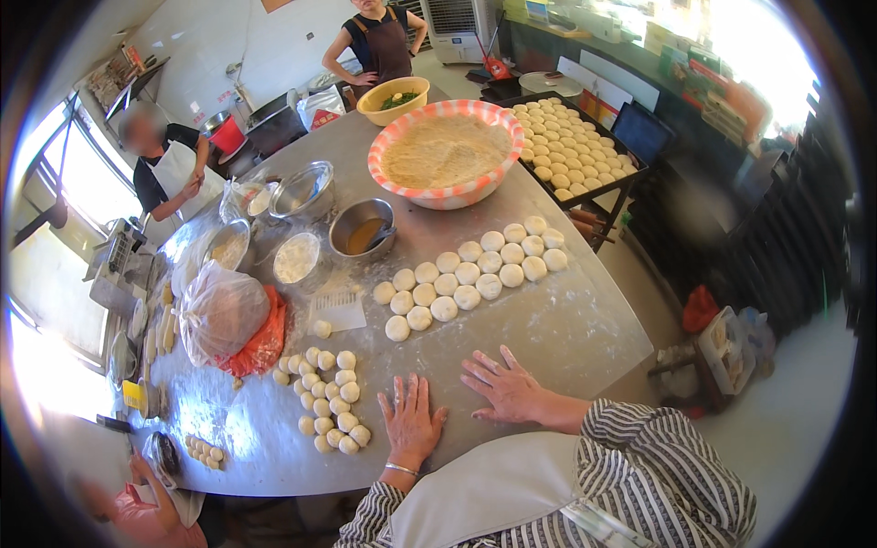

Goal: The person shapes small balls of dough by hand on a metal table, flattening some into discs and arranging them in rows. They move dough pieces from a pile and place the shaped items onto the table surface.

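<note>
My left hand (411,421) rests palm down on the metal worktable (534,335), fingers apart, with nothing in it. A silver bracelet circles that wrist. Just left of it lies a group of small dough balls (329,397). My right hand (503,387) is also spread on the tabletop, floury and holding nothing. Beyond both hands, several larger rounded dough pieces (468,275) sit in slanting rows. One lone dough ball (322,329) lies by a translucent plastic scraper (339,312).
Farther back stand an orange-and-white basin (445,198) of pale crumbly or powdery filling, a steel bowl (362,227) of brown liquid and a bowl of flour (297,259). A black tray (572,147) bears many dough rounds. Bagged material (226,312) sits left. Three other people stand around the table.
</note>
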The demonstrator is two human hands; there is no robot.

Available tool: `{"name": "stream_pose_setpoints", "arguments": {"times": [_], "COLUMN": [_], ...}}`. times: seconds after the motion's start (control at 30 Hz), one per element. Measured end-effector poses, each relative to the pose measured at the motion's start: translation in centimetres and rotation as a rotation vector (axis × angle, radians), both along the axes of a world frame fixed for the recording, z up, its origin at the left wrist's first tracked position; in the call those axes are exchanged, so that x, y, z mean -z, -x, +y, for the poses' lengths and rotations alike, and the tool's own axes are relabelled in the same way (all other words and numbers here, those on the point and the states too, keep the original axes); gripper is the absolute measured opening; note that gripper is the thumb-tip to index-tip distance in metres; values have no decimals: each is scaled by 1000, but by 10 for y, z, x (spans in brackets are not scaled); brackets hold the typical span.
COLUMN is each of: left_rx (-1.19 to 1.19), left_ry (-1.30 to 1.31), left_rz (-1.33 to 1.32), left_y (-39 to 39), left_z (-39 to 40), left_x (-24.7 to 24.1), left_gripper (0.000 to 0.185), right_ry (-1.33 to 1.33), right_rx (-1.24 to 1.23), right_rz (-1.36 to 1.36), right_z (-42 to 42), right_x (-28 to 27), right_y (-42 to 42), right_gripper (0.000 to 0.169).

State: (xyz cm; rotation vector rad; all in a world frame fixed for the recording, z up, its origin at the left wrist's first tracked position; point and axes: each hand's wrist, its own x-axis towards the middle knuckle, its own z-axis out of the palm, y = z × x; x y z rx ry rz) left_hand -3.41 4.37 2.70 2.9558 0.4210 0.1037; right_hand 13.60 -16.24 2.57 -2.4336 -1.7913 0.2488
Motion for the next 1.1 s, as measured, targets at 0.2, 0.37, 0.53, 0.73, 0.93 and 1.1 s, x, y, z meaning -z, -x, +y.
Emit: {"name": "stream_pose_setpoints", "arguments": {"times": [0.2,0.37,0.53,0.73,0.93,1.1], "left_rx": [14,25,-29,-220,-397,-400], "left_ry": [9,56,228,340,524,640], "left_rz": [-2,-14,-142,-190,-31,-1], "left_y": [-1,-3,6,24,28,26], "left_z": [0,2,8,18,29,33], "left_x": [4,6,3,-16,-13,-4], "left_gripper": [76,75,69,55,39,32], "right_ry": [-10,-36,-237,-119,20,-112], "right_rx": [8,22,159,302,408,319], "right_rz": [-2,33,173,161,518,585], "right_z": [-1,-1,-9,-41,-42,-44], "right_x": [1,1,2,-7,-47,-21], "right_y": [1,1,0,-12,-8,1], "right_gripper": [82,80,70,44,34,35]}}
